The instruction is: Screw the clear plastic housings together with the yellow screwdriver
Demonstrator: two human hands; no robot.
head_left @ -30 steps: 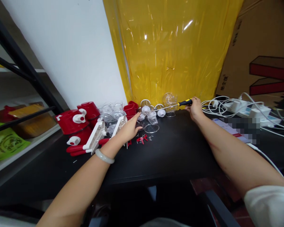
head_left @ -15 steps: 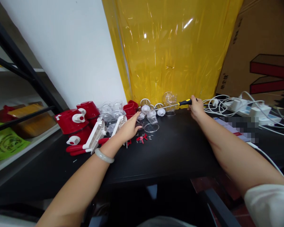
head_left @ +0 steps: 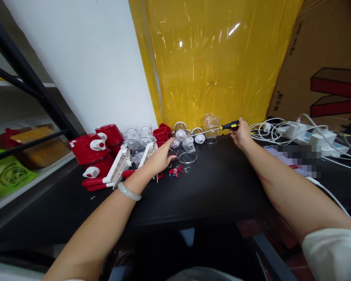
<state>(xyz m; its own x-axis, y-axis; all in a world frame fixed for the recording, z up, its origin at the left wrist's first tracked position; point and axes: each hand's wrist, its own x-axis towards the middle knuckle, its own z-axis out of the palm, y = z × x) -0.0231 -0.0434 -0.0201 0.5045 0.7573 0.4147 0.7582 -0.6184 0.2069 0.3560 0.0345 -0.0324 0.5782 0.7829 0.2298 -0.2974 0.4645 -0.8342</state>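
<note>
Meanwhile, Both Hands Busy at the Desk's Far Edge

Meanwhile the right hand (head_left: 242, 134) gripped a screwdriver (head_left: 222, 128) by its black-and-yellow handle, the shaft pointing left along the back of the black desk (head_left: 216, 183). The left hand (head_left: 160, 158) curled its fingers against a clear plastic cup (head_left: 187, 150) lying just beside red parts (head_left: 89, 148) and small red screws (head_left: 175, 171).

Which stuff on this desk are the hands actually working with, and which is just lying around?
In use:
- screwdriver, gripped by the right hand
- clear plastic cup, touched by the left hand
- small red clips and screws beside it

Lying about:
- red housings
- white handle parts
- power strips and white cables
- cardboard box
</note>
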